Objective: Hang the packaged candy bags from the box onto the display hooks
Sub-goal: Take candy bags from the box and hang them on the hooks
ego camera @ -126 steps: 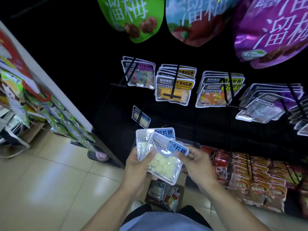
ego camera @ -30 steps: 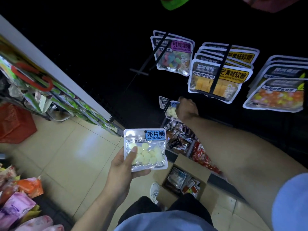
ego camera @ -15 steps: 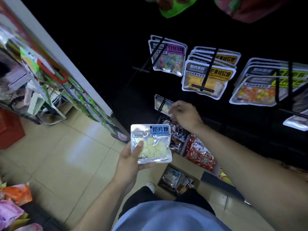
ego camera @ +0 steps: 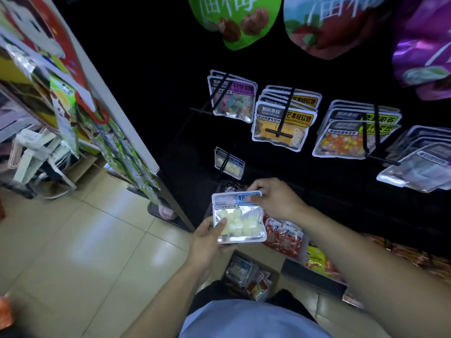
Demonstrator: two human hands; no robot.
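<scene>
White candy bag (ego camera: pixel 238 219), two hands.

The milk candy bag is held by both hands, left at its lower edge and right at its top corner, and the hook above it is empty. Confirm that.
Not quite: in the head view the hook above already carries a matching bag. The rest stands: the left hand holds the milk candy bag at its lower edge, the right hand pinches its top corner.
</scene>
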